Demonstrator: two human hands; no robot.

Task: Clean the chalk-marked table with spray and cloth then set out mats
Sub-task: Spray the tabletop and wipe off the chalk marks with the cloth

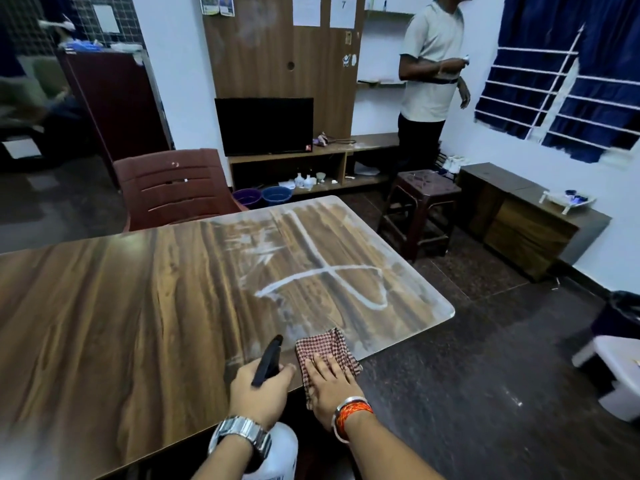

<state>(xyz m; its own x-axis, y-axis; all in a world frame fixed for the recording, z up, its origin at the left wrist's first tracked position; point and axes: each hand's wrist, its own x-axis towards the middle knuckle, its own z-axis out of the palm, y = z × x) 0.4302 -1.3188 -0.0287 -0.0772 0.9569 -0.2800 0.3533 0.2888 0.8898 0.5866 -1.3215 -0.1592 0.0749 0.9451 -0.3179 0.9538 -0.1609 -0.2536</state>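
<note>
While left hand [258,393] grips spray bottle [267,360], right hand [332,388] lies flat, pressing cloth [325,344] on table [121,306].

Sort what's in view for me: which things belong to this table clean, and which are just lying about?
Job: spray bottle, gripped by left hand; checked cloth, under flat right hand; table; chalk marks. No mats in view.
Lying about: chair; TV; two basins; stool; side cabinet.

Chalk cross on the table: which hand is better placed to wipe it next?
Probably right. The right hand lies flat on the checked cloth, just short of the chalk cross; the left hand grips the spray bottle, so it is occupied.
</note>
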